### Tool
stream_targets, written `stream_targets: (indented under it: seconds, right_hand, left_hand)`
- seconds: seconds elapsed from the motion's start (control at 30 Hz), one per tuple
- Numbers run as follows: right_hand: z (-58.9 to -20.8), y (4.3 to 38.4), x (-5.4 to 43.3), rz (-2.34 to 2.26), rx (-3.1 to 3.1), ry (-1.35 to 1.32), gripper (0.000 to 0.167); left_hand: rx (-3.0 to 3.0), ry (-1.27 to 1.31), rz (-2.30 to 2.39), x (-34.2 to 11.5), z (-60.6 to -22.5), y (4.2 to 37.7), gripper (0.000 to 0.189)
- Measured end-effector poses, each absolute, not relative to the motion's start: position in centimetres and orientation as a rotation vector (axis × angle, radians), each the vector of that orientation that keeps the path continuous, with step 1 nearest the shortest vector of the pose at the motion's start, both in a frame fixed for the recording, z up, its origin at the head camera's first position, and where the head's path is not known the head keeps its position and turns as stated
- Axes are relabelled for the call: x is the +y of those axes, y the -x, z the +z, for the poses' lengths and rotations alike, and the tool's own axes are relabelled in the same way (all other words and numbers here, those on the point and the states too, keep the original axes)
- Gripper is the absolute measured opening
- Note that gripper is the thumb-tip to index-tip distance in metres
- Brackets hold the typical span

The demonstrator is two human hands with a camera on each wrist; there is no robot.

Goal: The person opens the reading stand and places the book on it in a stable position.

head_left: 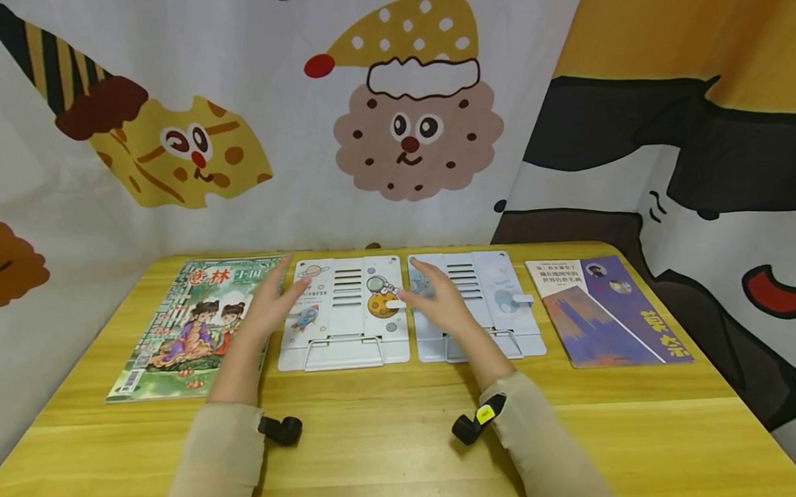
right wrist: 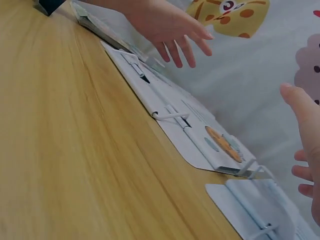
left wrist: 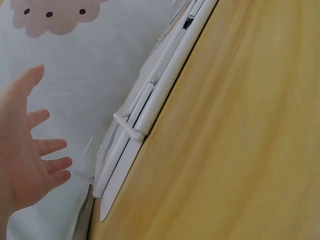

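Magazine [head_left: 187, 330], stands [head_left: 343, 315], book [head_left: 608, 313] on table [head_left: 367, 461]

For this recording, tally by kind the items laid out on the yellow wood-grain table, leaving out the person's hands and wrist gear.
White rectangular book stands with wire ledges: 2
Green illustrated paper magazine: 1
Purple-and-white rectangular paperback book: 1
Total: 4

Soft, even light covers the bench [head_left: 381, 464]; faint shadows edge the sleeves [head_left: 214, 464]; wrist views look duller, softer.
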State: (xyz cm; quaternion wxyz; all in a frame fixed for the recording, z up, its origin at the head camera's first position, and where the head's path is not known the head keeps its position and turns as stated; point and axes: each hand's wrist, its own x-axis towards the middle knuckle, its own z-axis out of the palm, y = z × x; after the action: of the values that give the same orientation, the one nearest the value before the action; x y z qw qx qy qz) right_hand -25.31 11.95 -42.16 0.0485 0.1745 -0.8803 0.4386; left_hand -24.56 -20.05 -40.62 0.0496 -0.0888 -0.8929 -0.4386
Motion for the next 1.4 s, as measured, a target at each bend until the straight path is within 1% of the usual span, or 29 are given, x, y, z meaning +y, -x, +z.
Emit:
stream_targets:
  seconds: [0.23,0.43,0.7,0.9,1.2,1.4]
  right_hand:
    - [-43.0,26.1,10.9,1.327,-2.76,-0.477,0.076]
    - [-43.4,26.5,10.3,1.213,-2.817,-0.544,0.078]
    - [-44.1,26.6,10.0,1.097,-2.87,-0.541,0.077]
    - [-44.5,26.6,10.1,0.983,-2.898,-0.537,0.079]
    - [-44.3,26.7,10.1,0.717,-2.97,-0.61,0.083]
    - [-44.1,26.4,10.1,0.655,-3.009,-0.618,0.084]
  left_hand:
    - [-2.76,0.23,-1.371,-20.2,-41.5,25.2,0.076]
    - [-2.842,0.167,-1.357,-20.5,-42.4,25.5,0.079]
    - [-2.882,0.219,-1.249,-21.0,-43.7,25.9,0.072]
    - [-2.894,0.235,-1.251,-20.7,-43.9,25.8,0.07]
    - [-2.954,0.224,-1.199,-20.6,-44.2,25.7,0.077]
    - [-2.974,0.236,-1.162,-20.6,-44.3,25.6,0.078]
